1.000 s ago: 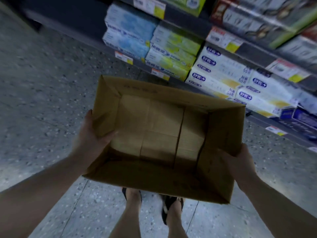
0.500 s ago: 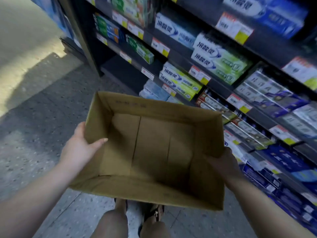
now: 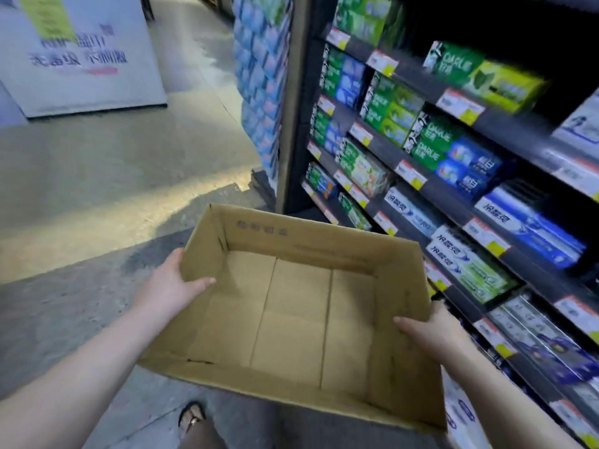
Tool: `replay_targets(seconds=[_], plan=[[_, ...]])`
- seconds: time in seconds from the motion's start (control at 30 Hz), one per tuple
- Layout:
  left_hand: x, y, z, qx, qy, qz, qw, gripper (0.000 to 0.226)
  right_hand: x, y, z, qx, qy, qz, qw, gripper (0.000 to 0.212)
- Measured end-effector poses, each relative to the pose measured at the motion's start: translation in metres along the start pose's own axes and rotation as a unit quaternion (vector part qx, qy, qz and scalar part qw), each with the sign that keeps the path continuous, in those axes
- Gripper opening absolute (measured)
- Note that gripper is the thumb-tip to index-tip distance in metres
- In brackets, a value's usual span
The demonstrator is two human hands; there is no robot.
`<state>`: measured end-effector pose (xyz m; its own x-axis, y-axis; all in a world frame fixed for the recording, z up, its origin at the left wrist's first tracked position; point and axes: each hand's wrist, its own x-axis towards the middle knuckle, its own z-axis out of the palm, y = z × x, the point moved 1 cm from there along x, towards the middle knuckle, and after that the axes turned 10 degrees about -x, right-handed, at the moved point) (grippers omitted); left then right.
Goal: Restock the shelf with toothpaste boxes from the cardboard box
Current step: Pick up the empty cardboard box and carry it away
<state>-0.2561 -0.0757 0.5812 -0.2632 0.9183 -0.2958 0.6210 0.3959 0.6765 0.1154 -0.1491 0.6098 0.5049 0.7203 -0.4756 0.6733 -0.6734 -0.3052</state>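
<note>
An open brown cardboard box (image 3: pixel 324 241) is held level in front of me, and nothing lies inside it. My left hand (image 3: pixel 168 286) grips its left wall with the thumb hooked inside. My right hand (image 3: pixel 434 328) grips the right wall the same way. To the right stands a dark shelf unit (image 3: pixel 453 196) with several rows of toothpaste boxes (image 3: pixel 466 270) in green, blue and white, with price tags along each shelf edge.
A grey speckled floor (image 3: pixel 81 303) stretches to the left, with a sunlit patch further off. A white sign board (image 3: pixel 81 53) stands at the far left. A stack of blue packs (image 3: pixel 262 76) fills the shelf's end. My sandalled foot (image 3: pixel 191 416) shows below the box.
My view has risen from the lowest shelves to the upper rows and down the aisle. The box has stayed in both hands and come up with me.
</note>
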Motion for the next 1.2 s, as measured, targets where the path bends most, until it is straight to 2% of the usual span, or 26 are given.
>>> replay_targets(seconds=[0.13, 0.27, 0.43, 0.63, 0.97, 1.2], plan=[[0.028, -0.017, -0.052, -0.016, 0.025, -0.009, 1.000, 0.089, -0.007, -0.065, 0.002, -0.019, 0.001, -0.034, 0.999, 0.066], [0.067, -0.039, -0.109, -0.039, 0.056, -0.019, 0.997, 0.087, -0.014, -0.144, 0.017, -0.018, 0.005, -0.067, 0.998, 0.045], [0.127, -0.065, -0.199, 0.011, 0.086, -0.016, 0.996, 0.079, -0.017, -0.254, 0.049, -0.025, -0.006, -0.087, 0.996, 0.048], [0.190, -0.083, -0.286, 0.027, 0.119, -0.007, 0.992, 0.082, -0.024, -0.364, 0.079, -0.005, -0.007, -0.115, 0.993, 0.040], [0.301, -0.107, -0.357, 0.014, 0.131, -0.030, 0.991, 0.084, 0.014, -0.513, 0.105, -0.029, -0.016, -0.148, 0.988, 0.040], [0.409, -0.099, -0.397, 0.012, 0.155, -0.052, 0.986, 0.080, 0.082, -0.635, 0.119, -0.042, -0.036, -0.168, 0.984, 0.055]])
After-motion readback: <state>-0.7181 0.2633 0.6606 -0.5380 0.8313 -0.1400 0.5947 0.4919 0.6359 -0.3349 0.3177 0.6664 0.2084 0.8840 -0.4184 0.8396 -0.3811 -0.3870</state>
